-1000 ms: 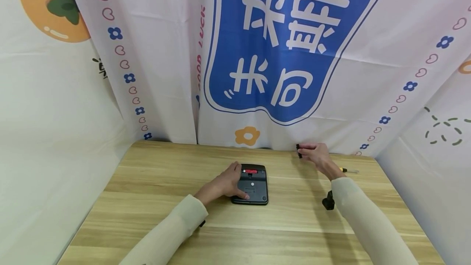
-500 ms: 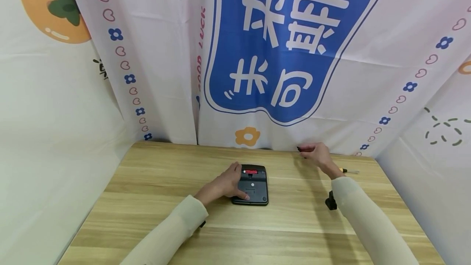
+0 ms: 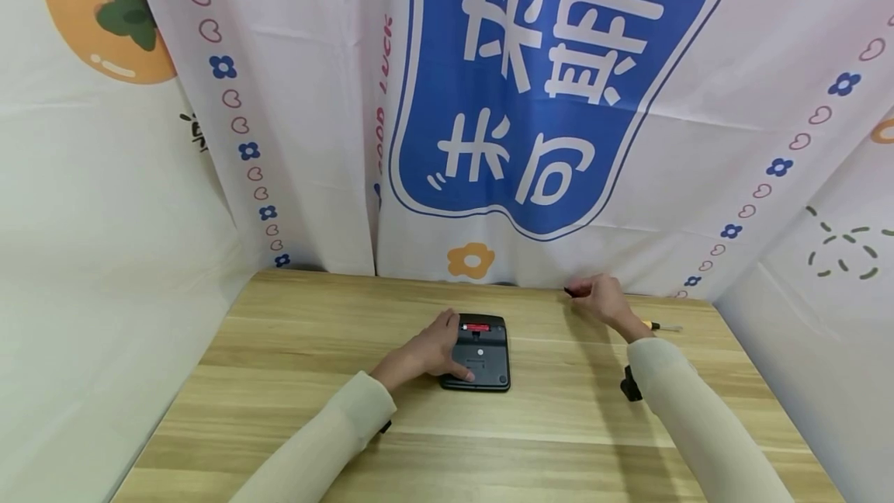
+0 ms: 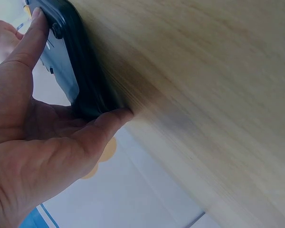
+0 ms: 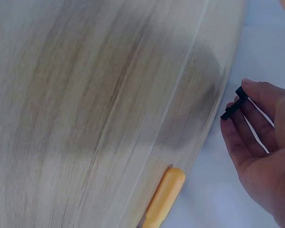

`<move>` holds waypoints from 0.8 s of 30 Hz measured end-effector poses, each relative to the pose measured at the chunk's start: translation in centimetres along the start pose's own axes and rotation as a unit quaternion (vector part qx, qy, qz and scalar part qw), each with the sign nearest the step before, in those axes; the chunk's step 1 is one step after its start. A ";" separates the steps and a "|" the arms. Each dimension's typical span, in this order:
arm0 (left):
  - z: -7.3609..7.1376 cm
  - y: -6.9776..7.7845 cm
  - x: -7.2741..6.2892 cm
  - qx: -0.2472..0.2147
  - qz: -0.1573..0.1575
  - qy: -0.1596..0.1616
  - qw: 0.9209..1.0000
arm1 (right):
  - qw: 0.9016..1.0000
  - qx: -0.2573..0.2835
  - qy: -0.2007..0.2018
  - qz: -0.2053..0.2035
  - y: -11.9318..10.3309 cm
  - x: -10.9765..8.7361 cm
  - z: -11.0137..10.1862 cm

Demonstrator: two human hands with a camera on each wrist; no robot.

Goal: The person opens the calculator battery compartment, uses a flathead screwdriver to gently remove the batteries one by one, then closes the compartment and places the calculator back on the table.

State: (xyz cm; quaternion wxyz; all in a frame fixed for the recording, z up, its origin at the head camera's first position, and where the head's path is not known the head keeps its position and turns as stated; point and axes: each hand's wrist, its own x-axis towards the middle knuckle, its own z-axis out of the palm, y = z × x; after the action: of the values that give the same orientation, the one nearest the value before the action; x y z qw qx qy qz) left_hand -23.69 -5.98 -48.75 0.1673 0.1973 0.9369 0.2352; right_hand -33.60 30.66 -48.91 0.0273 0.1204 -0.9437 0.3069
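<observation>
A black calculator (image 3: 492,367) lies back side up on the wooden table, with a red battery (image 3: 476,327) in its uncovered slot at the far end. My left hand (image 3: 427,349) grips it from the left; in the left wrist view, the thumb (image 4: 34,35) lies over one edge and a finger (image 4: 111,121) bends round another side. Off to the right, near the table's back edge, my right hand (image 3: 602,301) pinches a small black battery cover (image 5: 233,108) between thumb and fingertips. It is held in the air, well apart from the calculator.
A screwdriver with a yellow handle (image 3: 660,325) lies near the back edge, just beyond my right wrist. White printed cloth (image 3: 335,177) hangs behind the table (image 3: 545,441) and along both sides. Black wrist cameras sit beneath both forearms.
In my right hand the battery cover has turned from standing upright to a slanted, flatter pose, and that hand has dipped slightly. The left hand and the calculator stay put.
</observation>
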 end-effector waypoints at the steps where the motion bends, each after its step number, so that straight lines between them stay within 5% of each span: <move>1: 0.0 0.0 0.0 0.001 -0.001 -0.001 1.000 | 1.000 -0.008 -0.003 -0.003 0.0 -0.1 0.0; 24: 0.2 -0.1 0.1 -0.001 -0.005 0.004 1.000 | 0.991 -0.113 -0.010 -0.065 1.1 -0.3 1.0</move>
State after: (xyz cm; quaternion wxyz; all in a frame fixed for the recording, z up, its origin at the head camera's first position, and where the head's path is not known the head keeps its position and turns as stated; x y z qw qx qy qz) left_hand -23.74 -5.92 -48.96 0.1651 0.1919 0.9382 0.2360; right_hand -33.53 31.05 -50.39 0.0515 0.1807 -0.9626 0.1951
